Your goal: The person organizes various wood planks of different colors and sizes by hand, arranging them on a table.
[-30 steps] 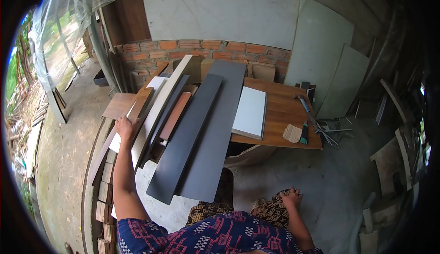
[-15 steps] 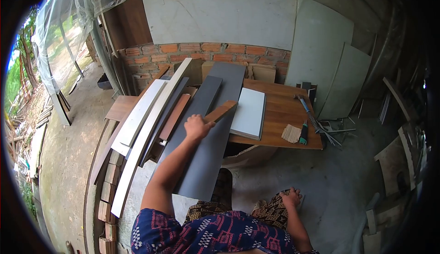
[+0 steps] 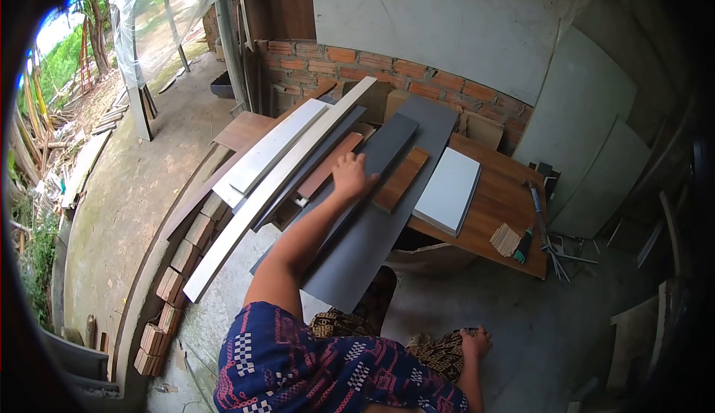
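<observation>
My left hand (image 3: 351, 177) is empty, fingers loosely bent and thumb apart, over a narrow dark grey board (image 3: 395, 141) and close beside a short reddish-brown strip (image 3: 322, 178). To its right, a short brown wooden piece (image 3: 402, 180) lies on a wide grey board (image 3: 356, 264). Left of the hand, a long white strip (image 3: 221, 259) and a shorter white board (image 3: 279, 145) rest on the pile. My right hand (image 3: 475, 344) rests on my knee, holding nothing, with its fingers spread over the patterned cloth.
On a brown wooden panel (image 3: 495, 182) lie a white panel (image 3: 448, 186), a hammer (image 3: 535, 198), a green-and-black handled tool (image 3: 525, 245) and a ridged tan piece (image 3: 506, 240). Stacked bricks (image 3: 171, 284) line the left side. A low brick wall (image 3: 417, 70) stands behind.
My left hand has let go of the brown wooden piece, now lying on the wide grey board, and moved left off it. The view has shifted; my right hand stays on the knee.
</observation>
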